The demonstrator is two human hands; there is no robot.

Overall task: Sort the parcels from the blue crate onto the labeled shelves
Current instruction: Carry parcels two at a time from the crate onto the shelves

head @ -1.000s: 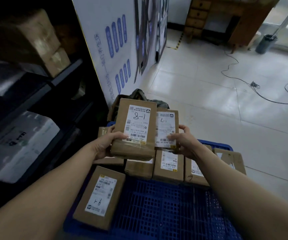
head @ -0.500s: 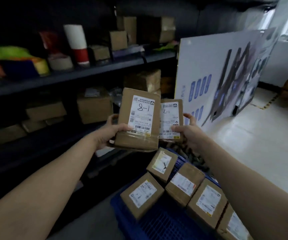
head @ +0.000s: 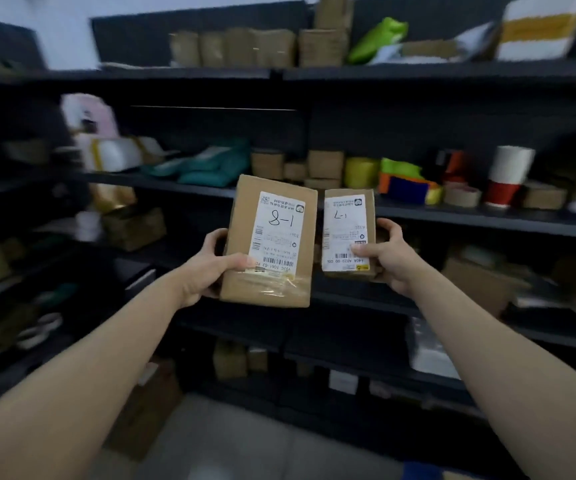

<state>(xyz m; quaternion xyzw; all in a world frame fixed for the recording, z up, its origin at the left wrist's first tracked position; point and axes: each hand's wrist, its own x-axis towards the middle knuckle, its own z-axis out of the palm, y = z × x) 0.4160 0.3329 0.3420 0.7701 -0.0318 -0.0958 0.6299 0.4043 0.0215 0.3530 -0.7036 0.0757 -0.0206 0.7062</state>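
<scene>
The larger parcel (head: 272, 241), marked 8-1, is held upright by the left grip (head: 210, 268), thumb laid on its label. The smaller parcel (head: 346, 230) is pinched by the right grip (head: 388, 258), just beside it. Dark shelves (head: 487, 219) behind are stocked with boxes (head: 324, 163).

Parcels (head: 269, 240) now up before shelves (head: 487, 218)

Fingers of left hand (head: 210, 268) mostly hidden behind 8-1 parcel (head: 269, 289); small print on label (head: 277, 233) unreadable. Left of that hand, shelves (head: 123, 178) blur-smeared. Right hand (head: 388, 258) covers lower corner of smaller parcel (head: 345, 216).
</scene>
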